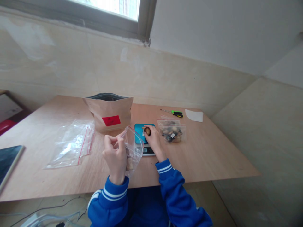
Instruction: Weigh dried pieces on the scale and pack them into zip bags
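Note:
My left hand [115, 154] pinches the rim of a clear zip bag [134, 149] with a red seal line. The bag's mouth gapes, and some pale brown pieces lie low inside it. Over the blue plate of a small kitchen scale [139, 128], my right hand [153, 138] has its fingers closed around a brown dried mushroom [147, 130]. Whether the mushroom touches the plate I cannot tell. The scale's dark display [148, 150] is partly covered by the bag, and its reading is too small to make out.
Behind the left hand stands an open kraft pouch [111, 113] with a red label. Flat clear bags [68, 145] lie left. Filled zip bags [172, 132] of dried mushrooms sit right of the scale. Farther back are green-and-black screwdrivers [176, 113] and white paper [194, 115]. A dark tablet-like object [9, 160] lies far left.

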Motion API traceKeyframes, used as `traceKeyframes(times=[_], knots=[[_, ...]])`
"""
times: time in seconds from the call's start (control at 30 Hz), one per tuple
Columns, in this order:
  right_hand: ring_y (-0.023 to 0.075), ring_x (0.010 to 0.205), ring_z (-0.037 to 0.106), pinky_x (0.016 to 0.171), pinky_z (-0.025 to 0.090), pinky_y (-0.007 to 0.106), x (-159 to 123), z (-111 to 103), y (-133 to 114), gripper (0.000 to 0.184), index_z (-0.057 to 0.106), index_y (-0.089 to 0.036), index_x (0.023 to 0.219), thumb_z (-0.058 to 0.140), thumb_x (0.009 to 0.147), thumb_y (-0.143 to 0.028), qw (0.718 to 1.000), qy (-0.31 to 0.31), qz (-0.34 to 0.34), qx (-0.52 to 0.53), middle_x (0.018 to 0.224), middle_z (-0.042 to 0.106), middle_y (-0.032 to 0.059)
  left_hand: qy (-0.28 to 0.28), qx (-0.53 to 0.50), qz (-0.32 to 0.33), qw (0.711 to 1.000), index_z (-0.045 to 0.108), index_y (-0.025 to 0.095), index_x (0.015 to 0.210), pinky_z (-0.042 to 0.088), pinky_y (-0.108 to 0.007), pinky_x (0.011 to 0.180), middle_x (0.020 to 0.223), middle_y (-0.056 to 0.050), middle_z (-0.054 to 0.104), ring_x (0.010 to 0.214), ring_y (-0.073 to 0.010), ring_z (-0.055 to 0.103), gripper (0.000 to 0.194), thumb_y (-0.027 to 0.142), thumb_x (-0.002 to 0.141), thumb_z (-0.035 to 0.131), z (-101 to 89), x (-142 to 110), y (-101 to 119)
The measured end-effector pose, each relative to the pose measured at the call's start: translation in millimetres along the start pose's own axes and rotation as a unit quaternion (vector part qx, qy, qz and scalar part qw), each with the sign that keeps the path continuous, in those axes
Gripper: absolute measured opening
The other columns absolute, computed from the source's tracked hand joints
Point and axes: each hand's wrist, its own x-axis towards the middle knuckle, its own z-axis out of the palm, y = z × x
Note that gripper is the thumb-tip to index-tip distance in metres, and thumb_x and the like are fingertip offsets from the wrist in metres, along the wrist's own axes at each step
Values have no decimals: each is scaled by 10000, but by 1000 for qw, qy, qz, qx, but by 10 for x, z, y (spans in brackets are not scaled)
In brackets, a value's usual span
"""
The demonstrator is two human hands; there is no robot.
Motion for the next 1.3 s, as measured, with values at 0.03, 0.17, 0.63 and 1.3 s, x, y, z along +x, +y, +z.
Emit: traceKeyframes(times=[0.03,0.17,0.63,1.3], knots=[[251,1054,643,986,482,415,3,-24,-2,320,681,-180,1022,568,733,-104,1000,11,7,9,1071,712,96,1,2,2,1000,403,230,711,472,-207,517,712,10,665,593,-130,654,227,308,856,558,-2,1,3],[256,1026,664,959,504,419,21,-132,-65,291,675,-154,1032,598,755,-197,996,59,37,47,1081,726,117,6,13,6,1000,406,227,713,449,-203,504,710,17,660,554,-114,621,219,296,858,555,-6,5,1],[210,1103,669,945,566,353,-328,-325,-1119,392,653,-219,1098,733,719,-280,957,-54,101,266,1165,708,68,36,1,6,999,465,213,757,516,-230,555,777,-31,708,654,-159,699,216,367,885,547,64,-58,-21],[218,1189,638,1025,517,402,-839,-281,-1099,576,376,-268,1407,605,910,-447,946,-91,96,296,1313,647,90,55,-261,4,964,346,245,823,546,-445,930,1100,-92,733,1014,-213,710,229,362,941,504,46,-162,188]])
